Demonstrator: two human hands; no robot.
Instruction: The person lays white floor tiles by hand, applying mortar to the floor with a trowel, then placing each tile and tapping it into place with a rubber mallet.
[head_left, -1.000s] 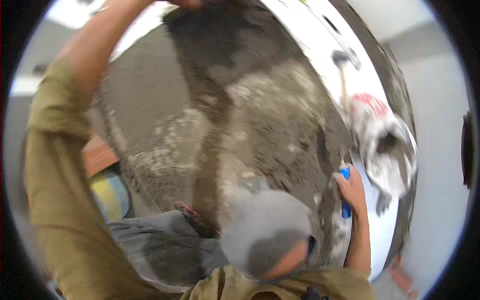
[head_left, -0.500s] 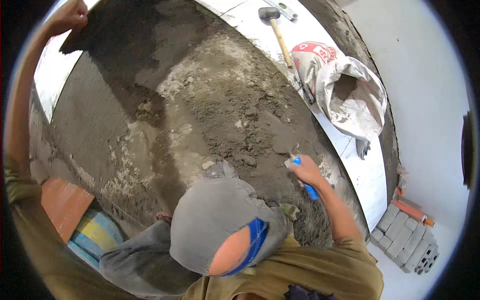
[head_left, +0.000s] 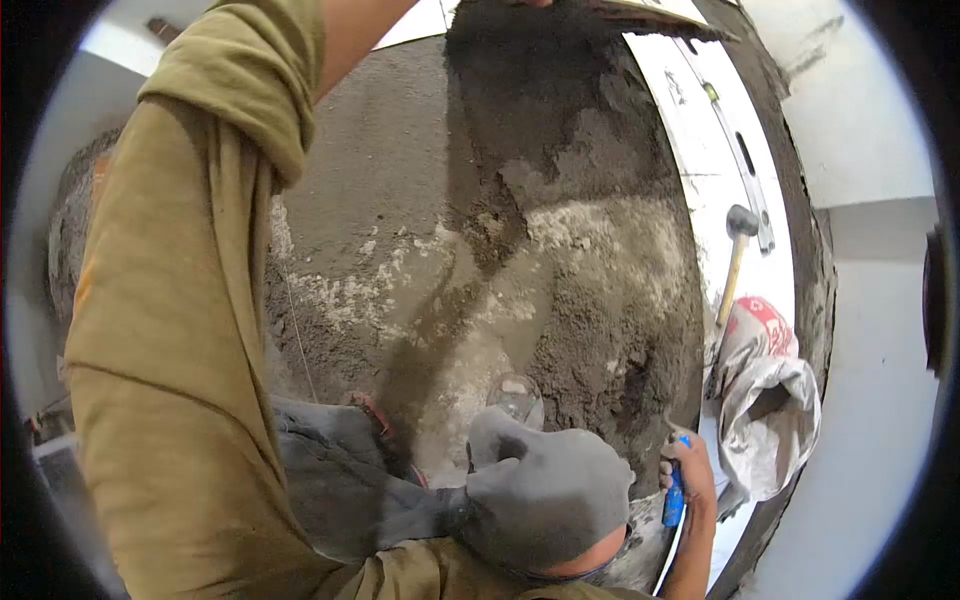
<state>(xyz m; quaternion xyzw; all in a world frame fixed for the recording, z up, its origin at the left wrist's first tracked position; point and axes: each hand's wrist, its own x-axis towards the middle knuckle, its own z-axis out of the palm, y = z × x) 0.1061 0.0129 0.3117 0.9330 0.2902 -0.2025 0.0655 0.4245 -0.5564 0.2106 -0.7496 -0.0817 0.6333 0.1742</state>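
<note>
My right hand [head_left: 692,468] is closed round the blue handle of a trowel [head_left: 674,498] at the lower right, over the edge of the rough mortar bed [head_left: 600,300]. My left arm reaches up past the top left. Only a sliver of my left hand [head_left: 537,3] shows at the top edge, by dark wet mortar [head_left: 520,60]; its fingers are mostly cut off, and what it holds cannot be made out. Near it, a thin flat piece with a ragged, mortar-covered edge [head_left: 665,18] crosses the top.
White tiles [head_left: 690,150] run down the right side, bearing a spirit level [head_left: 738,140], a rubber mallet [head_left: 735,255] and an open white sack [head_left: 765,430]. A wall [head_left: 880,300] stands beyond. A string [head_left: 298,335] crosses the mortar at left. My knee [head_left: 545,490] is in front.
The view has swung left, so the mallet and sack appear lower and further right. My left arm now fills the left side, its hand at the top edge. The trowel stays in my right hand.
</note>
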